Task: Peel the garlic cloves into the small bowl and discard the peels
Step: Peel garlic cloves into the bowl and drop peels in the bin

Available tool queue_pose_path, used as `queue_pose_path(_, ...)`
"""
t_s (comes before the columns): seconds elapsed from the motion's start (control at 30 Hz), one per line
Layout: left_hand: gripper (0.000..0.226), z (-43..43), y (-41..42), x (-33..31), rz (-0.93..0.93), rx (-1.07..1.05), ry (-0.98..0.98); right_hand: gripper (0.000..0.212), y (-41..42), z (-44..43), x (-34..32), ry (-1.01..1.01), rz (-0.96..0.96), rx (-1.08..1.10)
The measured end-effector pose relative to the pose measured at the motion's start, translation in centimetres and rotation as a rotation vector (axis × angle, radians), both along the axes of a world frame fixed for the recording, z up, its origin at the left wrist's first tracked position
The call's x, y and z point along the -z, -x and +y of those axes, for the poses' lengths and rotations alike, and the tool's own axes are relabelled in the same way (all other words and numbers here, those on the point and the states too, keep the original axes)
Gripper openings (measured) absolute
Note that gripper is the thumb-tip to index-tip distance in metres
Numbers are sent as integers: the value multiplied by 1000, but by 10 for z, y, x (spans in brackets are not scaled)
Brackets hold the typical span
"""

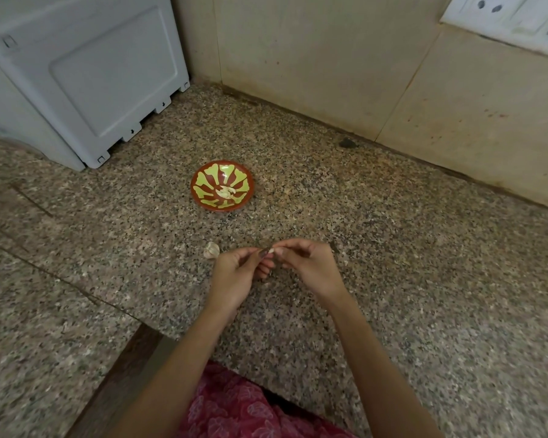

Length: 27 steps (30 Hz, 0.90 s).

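A small red bowl [203, 181] with a yellow-green flower pattern stands on the speckled granite counter [393, 248], with a few peeled garlic cloves [226, 192] in its middle. Nearer to me, a garlic head [211, 250] lies on the counter just left of my hands. My left hand [234, 276] and my right hand [307, 267] meet above the counter, fingertips pinched together on one small garlic clove [271, 249], which is mostly hidden by the fingers.
A white appliance [86, 77] stands at the back left on the counter. Beige tiled wall [329, 58] runs behind, with a socket plate [503, 17] at the top right. A small dark speck [347, 143] lies near the wall. The counter's front edge is below my forearms.
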<state>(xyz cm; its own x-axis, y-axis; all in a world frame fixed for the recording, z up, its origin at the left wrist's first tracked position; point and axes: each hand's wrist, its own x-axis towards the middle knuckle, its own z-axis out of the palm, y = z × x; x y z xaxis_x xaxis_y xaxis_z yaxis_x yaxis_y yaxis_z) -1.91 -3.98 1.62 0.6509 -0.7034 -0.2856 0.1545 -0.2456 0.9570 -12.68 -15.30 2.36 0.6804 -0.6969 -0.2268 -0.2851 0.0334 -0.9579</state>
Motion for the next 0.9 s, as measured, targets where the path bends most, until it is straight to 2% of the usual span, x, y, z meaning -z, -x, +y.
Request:
queue_pose_path(0.1,19,1,-1,-2,-64,2,-6,16,1,0,-2,-89,-31,26)
queue_pose_path(0.27,22,4,-2,-5,-658,53,51,12,1,-1,0,-66,-18,19)
queue_pose_path(0.33,22,3,-3,-6,-785,59,50,11,0,-1,0,-47,-3,16)
queue_pose_path(0.57,17,0,-2,-10,-779,3,49,12,-3,4,-2,-91,-112,59)
queue_pose_path(0.8,17,3,-2,-7,-645,10,54,17,1,7,5,-90,-204,110)
queue_pose_path(0.9,16,2,0,-7,-736,20,46,18,1,9,8,-109,-228,126)
